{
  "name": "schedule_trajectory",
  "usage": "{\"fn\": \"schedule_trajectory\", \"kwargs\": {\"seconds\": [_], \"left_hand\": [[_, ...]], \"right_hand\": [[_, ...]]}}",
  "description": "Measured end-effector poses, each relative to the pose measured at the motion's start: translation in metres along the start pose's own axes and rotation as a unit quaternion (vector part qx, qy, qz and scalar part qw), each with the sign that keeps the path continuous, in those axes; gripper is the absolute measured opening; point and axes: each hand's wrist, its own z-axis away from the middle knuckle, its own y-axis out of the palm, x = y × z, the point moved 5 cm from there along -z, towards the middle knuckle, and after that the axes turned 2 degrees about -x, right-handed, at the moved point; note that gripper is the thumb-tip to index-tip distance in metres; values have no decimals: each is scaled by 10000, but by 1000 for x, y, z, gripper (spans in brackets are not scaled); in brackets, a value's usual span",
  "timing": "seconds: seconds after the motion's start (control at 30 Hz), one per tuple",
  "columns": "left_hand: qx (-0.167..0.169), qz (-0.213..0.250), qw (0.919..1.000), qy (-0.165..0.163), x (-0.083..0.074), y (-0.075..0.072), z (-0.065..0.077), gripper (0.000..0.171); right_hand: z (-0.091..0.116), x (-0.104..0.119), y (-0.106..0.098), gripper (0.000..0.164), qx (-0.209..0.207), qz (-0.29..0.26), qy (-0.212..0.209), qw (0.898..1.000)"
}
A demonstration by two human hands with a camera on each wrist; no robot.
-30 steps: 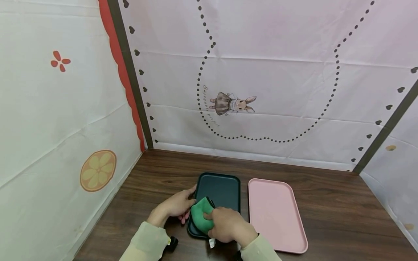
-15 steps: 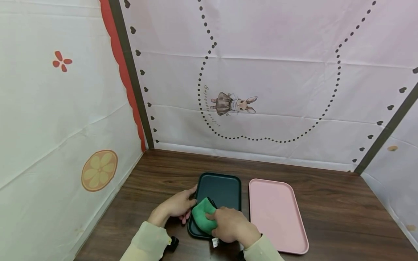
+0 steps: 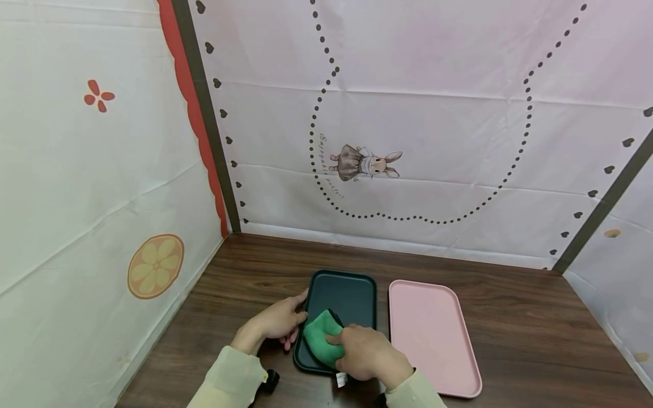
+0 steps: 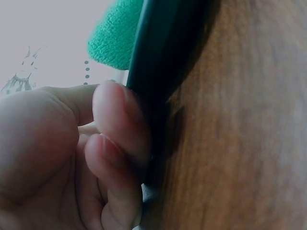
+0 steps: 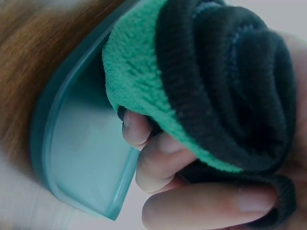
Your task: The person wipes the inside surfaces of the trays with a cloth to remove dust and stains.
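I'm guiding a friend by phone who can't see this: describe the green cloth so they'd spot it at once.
On the brown wooden table, find the dark tray, just left of the pink tray. Over its near part, the right hand grips the green cloth. Its fuzzy bright green face and black edging set it apart from both flat trays.

Through the head camera I see long sleeves in a pale, slightly greenish cream, the left sleeve (image 3: 227,374) and the right sleeve (image 3: 415,392) matching, both plain and reaching the wrists. Under the left cuff I make out a small, blocky black piece (image 3: 270,382), with a yellow speck (image 3: 264,375) beside it; another dark piece (image 3: 380,400) by the right cuff is mostly hidden from me. The right hand (image 3: 364,352) has a short, rounded thumbnail (image 5: 257,198).
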Motion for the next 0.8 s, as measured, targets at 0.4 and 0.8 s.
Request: {"fn": "schedule_trajectory", "kwargs": {"seconds": [0.4,0.8], "left_hand": [[9,-141,9999,40,0,-1,-2,66],[1,-109,9999,-20,1,-1,0,66]], "right_hand": [[5,-6,-1,51,-69,18,28,10000],[11,-12,-2,51,-77,-20,62,9999]]}}
